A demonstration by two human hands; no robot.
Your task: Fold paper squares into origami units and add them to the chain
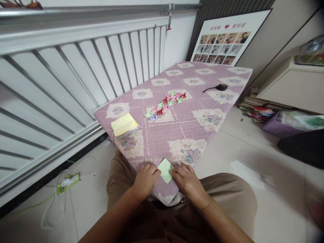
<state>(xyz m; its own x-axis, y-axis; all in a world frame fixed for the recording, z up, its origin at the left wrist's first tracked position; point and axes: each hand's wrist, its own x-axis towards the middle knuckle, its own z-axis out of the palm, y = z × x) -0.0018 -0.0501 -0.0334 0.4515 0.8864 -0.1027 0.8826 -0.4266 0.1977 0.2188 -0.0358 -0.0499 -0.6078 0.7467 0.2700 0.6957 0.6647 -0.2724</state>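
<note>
A light green folded paper (165, 170) lies in a diamond shape near the table's front corner, a short line showing at its upper half. My left hand (147, 178) pinches its left corner. At the right corner, the closed fingers of my right hand (186, 179) hold the paper too. Farther up the table, several small folded paper pieces (165, 105) in green, pink, red and blue stand in slanting rows. A stack of square paper (125, 125) with a yellow sheet on top sits at the left edge.
The table (162, 135) has a purple flowered cloth. A black object (221, 87) with a thin tail lies at its right. A white radiator (83, 71) borders the left side; a photo board (222, 40) leans behind.
</note>
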